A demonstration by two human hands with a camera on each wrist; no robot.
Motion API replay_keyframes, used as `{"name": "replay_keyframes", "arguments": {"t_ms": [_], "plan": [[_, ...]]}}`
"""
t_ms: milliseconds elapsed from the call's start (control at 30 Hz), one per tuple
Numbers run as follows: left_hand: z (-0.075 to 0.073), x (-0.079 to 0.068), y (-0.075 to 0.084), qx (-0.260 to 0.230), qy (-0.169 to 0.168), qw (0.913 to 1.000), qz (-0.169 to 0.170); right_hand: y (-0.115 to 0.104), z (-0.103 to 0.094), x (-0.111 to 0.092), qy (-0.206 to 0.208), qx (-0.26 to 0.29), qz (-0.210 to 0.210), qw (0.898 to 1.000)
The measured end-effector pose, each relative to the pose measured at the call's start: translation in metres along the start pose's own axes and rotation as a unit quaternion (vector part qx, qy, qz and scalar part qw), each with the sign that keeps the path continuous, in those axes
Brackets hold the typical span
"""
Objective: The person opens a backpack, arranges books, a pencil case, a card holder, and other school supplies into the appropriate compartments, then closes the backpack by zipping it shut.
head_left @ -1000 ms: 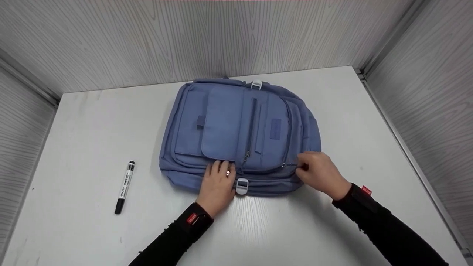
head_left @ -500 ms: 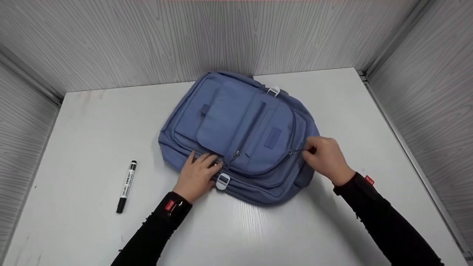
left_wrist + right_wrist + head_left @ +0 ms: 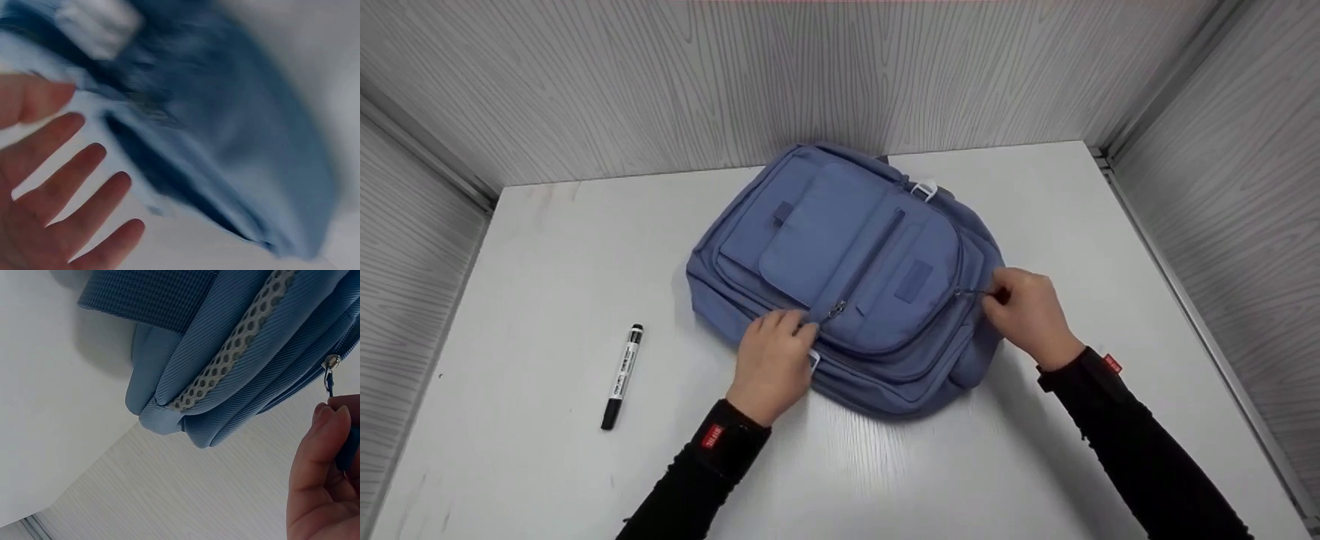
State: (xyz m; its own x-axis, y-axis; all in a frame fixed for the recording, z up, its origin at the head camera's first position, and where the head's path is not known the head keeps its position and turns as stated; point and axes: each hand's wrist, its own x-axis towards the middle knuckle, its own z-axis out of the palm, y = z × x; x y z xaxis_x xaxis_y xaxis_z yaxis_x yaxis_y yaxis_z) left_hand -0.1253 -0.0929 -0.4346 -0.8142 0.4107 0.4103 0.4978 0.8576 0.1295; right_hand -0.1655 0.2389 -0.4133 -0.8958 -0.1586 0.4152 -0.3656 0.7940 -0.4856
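Note:
A blue backpack point(image 3: 840, 232) lies tilted on the white table, its front upward. My right hand point(image 3: 1031, 315) is at its right side and pinches a dark cord zipper pull point(image 3: 330, 385) between thumb and finger. The pull is drawn taut from the metal slider point(image 3: 332, 361) on the curved front zipper. My left hand point(image 3: 772, 364) is at the lower edge of the backpack and partly covers a white buckle point(image 3: 814, 361). In the left wrist view its fingers point(image 3: 84, 216) are straight and spread beside the blurred blue fabric, with nothing between them.
A black-and-white marker point(image 3: 622, 375) lies on the table point(image 3: 547, 300) left of the backpack. A grey wood-grain wall point(image 3: 780, 75) stands behind, with side panels left and right. A second white buckle point(image 3: 925, 190) is on the far side of the backpack.
The backpack has turned clockwise. My right hand has moved up and slightly right, and the slider has travelled along the curved zipper. My left hand has shifted left and now covers part of the near buckle.

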Motion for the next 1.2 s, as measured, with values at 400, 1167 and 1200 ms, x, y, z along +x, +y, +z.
{"name": "replay_keyframes", "arguments": {"t_ms": [400, 1167, 1200], "plan": [[0.027, 0.002, 0.124, 0.062, -0.093, 0.9937, 0.002, -0.014, 0.005, -0.006, 0.014, 0.021, -0.053, 0.998], [0.037, -0.019, 0.074, -0.05, -0.085, 0.9904, 0.097, -0.001, 0.004, -0.007, 0.003, 0.012, -0.021, 1.0], [0.034, -0.021, 0.067, -0.064, -0.091, 0.9886, 0.101, -0.001, 0.004, -0.007, 0.005, 0.01, -0.02, 1.0]]}}
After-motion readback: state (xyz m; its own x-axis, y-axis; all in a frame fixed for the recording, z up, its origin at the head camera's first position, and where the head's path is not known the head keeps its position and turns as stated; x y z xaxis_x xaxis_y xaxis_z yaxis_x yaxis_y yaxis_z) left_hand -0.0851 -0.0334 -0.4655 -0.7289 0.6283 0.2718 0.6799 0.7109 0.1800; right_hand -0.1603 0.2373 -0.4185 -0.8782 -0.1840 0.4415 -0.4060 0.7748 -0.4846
